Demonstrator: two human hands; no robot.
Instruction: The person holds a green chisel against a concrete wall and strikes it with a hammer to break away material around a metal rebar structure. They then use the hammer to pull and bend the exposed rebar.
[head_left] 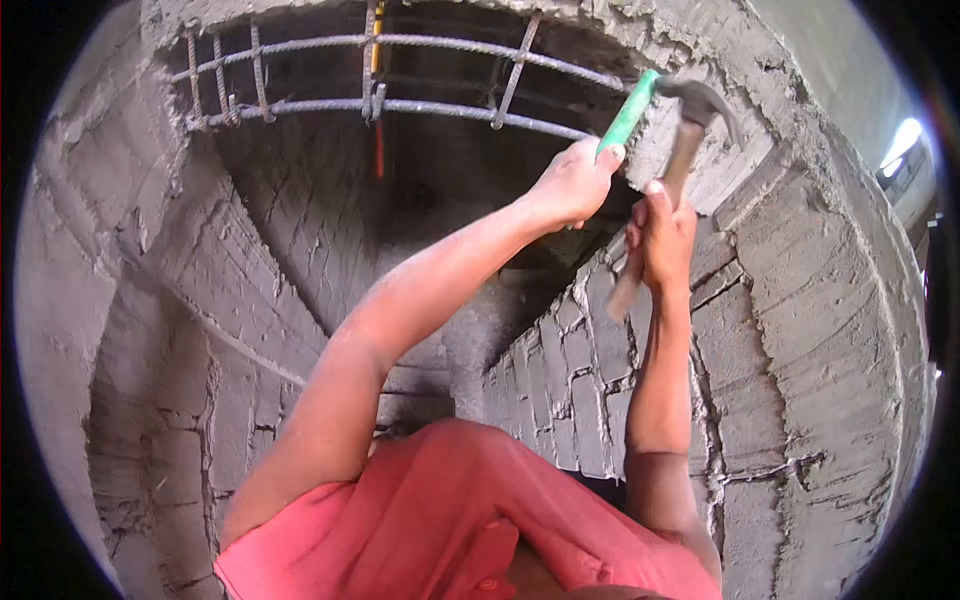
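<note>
My left hand (578, 185) is closed around a green chisel (628, 112), whose upper part sticks out above the fist while its lower end is hidden. In my right hand (665, 235) is a claw hammer (697, 105), gripped partway along its wooden handle (682, 160). The hammer's head is up, its striking face right at the top end of the green chisel and its curved claw pointing right. Both hands are raised close to the rough grey concrete edge (725, 165) at the right end of the opening.
Steel rebar (430, 105) crosses the dark opening at upper left, with a yellow and red rod (378, 60) hanging among it. Mortared block walls (760, 360) rise on the right, and a grey wall (180, 420) stands at left. Bright light (902, 145) shows at far right.
</note>
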